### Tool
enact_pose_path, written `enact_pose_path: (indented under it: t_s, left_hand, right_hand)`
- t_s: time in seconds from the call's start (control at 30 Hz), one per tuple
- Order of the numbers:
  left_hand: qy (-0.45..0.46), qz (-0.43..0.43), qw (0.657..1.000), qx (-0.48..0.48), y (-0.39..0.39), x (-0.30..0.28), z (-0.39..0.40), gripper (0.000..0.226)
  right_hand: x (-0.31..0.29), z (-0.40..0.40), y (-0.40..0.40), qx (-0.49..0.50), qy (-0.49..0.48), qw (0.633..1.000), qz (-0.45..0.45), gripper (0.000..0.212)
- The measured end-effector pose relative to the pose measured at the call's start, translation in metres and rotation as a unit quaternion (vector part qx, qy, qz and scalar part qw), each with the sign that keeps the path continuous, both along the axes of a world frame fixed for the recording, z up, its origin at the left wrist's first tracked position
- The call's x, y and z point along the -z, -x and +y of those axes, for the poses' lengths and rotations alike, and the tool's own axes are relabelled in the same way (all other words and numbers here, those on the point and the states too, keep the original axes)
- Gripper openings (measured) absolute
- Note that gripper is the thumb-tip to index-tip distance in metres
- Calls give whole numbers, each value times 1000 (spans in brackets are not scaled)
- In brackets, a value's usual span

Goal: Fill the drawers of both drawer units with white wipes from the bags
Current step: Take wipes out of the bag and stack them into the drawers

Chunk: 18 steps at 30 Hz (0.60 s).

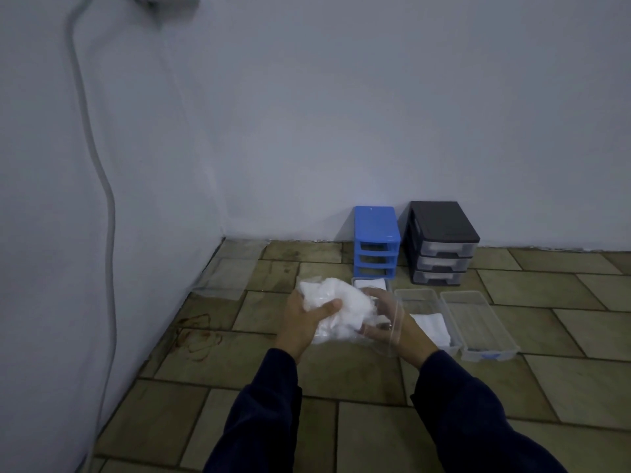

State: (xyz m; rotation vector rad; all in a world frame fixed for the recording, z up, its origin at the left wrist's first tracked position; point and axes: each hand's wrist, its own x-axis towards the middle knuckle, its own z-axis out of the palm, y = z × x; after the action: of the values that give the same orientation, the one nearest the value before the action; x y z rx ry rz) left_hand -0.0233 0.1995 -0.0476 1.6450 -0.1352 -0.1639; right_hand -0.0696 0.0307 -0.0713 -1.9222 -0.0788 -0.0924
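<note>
Wipes (336, 303) in clear bag gripped by both hands over floor.

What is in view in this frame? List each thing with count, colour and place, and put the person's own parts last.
blue drawer unit: 1, blue, on the floor against the wall, its three slots empty
black drawer unit: 1, black frame with three clear drawers in place, right of the blue unit
clear drawers: 3, transparent, on the floor in front of the units; far one and middle one hold white wipes, right one shows none
bag of wipes: 1, clear plastic with white wipes, held in both hands
cable: 1, grey, down the left wall
floor: greenish-brown tiles
left hand: grips the bag
right hand: holds the bag's right side
sleeves: 2, dark blue
</note>
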Motion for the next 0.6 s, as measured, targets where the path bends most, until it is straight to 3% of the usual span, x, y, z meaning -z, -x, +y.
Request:
enact_pose_path:
  t_s: [0.1, 0.2, 0.3, 0.4, 0.53, 0.6]
  left_hand:
    - [-3, -10, 1000, -7, 2, -1, -3, 38]
    - [12, 6, 1000, -1, 4, 2, 0, 29]
    - [17, 26, 999, 14, 6, 8, 7, 32]
    - [22, 36, 999, -6, 7, 10, 7, 37]
    - [34, 47, 998, -10, 4, 13, 9, 38]
    - [37, 39, 999, 6, 5, 16, 10, 32]
  right_hand:
    - [-1, 0, -2, -3, 12, 1000, 1, 55]
    - [0, 0, -4, 1, -16, 1000, 9, 38]
    - [0, 3, -1, -6, -44, 999, 22, 57]
    - [-2, 6, -1, -7, -51, 998, 26, 51]
    - [4, 9, -1, 17, -73, 997, 21, 71]
    - [7, 8, -3, 39, -93, 994, 31, 57]
